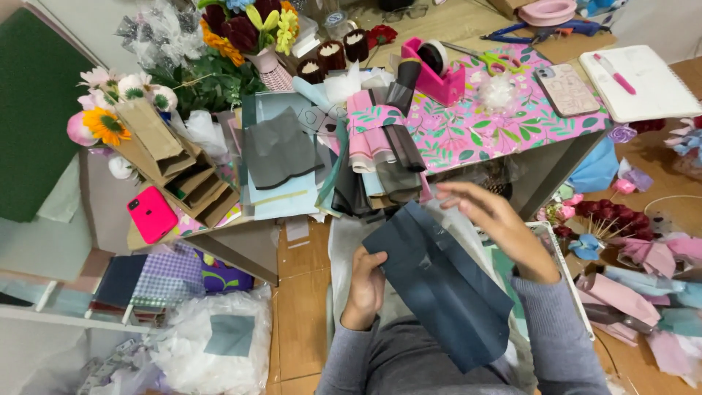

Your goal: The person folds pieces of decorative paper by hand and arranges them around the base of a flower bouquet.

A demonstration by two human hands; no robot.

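Note:
A dark blue sheet of paper (439,285) lies across my lap, slanting from upper left to lower right. My left hand (365,281) grips its left edge, fingers curled around it. My right hand (493,219) hovers above the sheet's upper right side, fingers spread and slightly blurred, holding nothing that I can see. Both arms wear grey sleeves. Just beyond the sheet's top edge hangs a bundle of folded paper sheets (376,150) in pink, grey, black and pale blue, draped over the low table's edge.
The low table (504,121) has a floral pink cover, with a pink tape dispenser (435,69), phone (567,89), notebook (647,82) and scissors (490,60). Flower bouquets (241,29) and brown paper bags (175,164) stand left. A pink phone (151,213) lies nearby. Paper flowers (629,241) pile right.

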